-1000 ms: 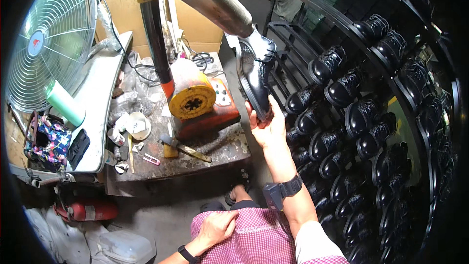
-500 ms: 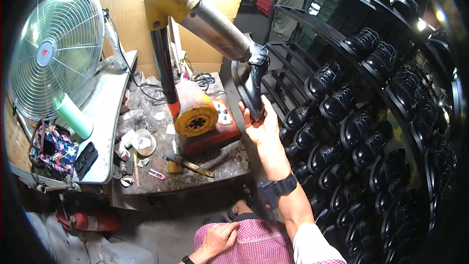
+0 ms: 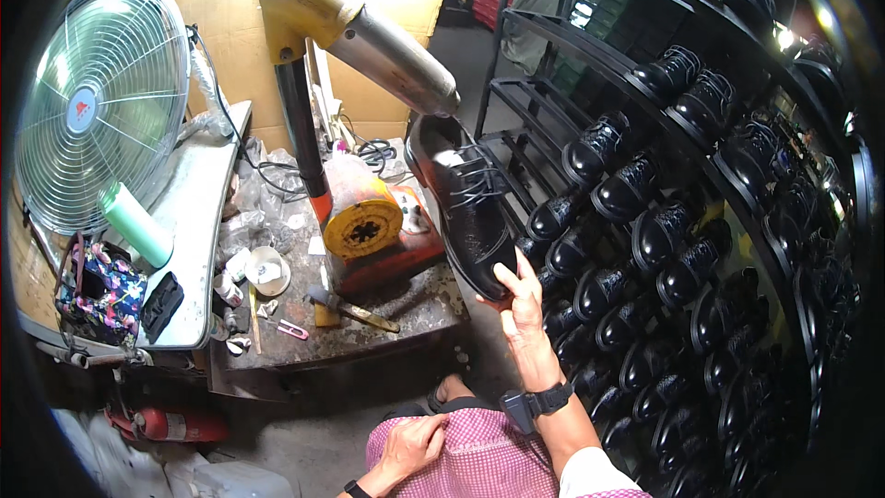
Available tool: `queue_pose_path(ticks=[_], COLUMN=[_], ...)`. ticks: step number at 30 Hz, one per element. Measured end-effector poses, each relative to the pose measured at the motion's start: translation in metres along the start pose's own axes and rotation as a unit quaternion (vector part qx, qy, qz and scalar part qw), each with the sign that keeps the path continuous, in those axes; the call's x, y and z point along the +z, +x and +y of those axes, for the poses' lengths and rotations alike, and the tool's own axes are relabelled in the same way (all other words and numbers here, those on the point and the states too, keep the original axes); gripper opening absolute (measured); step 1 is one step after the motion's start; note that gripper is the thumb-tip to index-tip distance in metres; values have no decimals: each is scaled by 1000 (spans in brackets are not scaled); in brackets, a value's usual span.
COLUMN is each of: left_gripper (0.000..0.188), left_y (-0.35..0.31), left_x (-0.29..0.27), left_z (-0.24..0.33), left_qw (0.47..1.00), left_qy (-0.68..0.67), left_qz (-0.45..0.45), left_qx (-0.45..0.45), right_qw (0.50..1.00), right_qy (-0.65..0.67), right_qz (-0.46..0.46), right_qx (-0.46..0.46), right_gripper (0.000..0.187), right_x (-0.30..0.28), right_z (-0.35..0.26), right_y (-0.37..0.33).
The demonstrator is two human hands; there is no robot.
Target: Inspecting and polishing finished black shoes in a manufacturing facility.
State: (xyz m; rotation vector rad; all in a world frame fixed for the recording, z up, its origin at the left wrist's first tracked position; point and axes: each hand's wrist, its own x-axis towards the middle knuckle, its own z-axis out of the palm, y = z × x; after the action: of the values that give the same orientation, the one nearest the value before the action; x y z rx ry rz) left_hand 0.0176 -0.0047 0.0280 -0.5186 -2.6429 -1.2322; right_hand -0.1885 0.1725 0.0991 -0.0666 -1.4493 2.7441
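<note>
Head camera view: the right hand (image 3: 519, 297) grasps a black leather lace-up shoe (image 3: 468, 198) at the toe, thumb on the upper and fingers curled beneath. The shoe is held clear of the table, tilted, with its toe toward the wearer and its opening facing the camera. Its heel end lies just below the outlet of a silver-grey metal pipe (image 3: 396, 51); contact between the two cannot be confirmed. The pipe joins a yellow elbow (image 3: 300, 5), which is carried by a black upright tube (image 3: 300, 124) on an orange-red blower with a round yellow side plate (image 3: 346, 240).

The left hand (image 3: 414, 445) rests on a pink-and-white checked apron (image 3: 475, 450), fingers loosely bent — whether it grips the cloth cannot be determined.

The blower stands on a worn, stained work table (image 3: 429, 304). In front of it lies a wooden-handled hammer (image 3: 364, 312); to the left is a round white container (image 3: 268, 269). Right of the wearer, a black metal rack (image 3: 590, 41) carries rows of glossy black lace-up shoes (image 3: 664, 235).
</note>
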Motion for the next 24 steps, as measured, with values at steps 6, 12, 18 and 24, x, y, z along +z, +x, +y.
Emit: queue_pose_path(ticks=[6, 12, 18, 24], left_gripper=[18, 18, 18, 15], left_y=[2, 1, 1, -2], left_x=[2, 3, 2, 5], left_z=[1, -1, -2, -6], left_qw=[1000, 1000, 1000, 1000], left_qy=[-12, -15, -12, -17], left_qz=[-4, -11, -12, 23], left_qx=[-10, -18, -16, 5], right_qw=[905, 832, 786, 774], right_qy=[-300, -425, -469, -485], right_qz=[75, 120, 116, 139], right_qx=[-294, -335, -386, -382], right_gripper=[79, 76, 77, 76], right_x=[0, 28, 55, 69], right_z=[-2, -25, -37, -42], right_y=[16, 37, 60, 72])
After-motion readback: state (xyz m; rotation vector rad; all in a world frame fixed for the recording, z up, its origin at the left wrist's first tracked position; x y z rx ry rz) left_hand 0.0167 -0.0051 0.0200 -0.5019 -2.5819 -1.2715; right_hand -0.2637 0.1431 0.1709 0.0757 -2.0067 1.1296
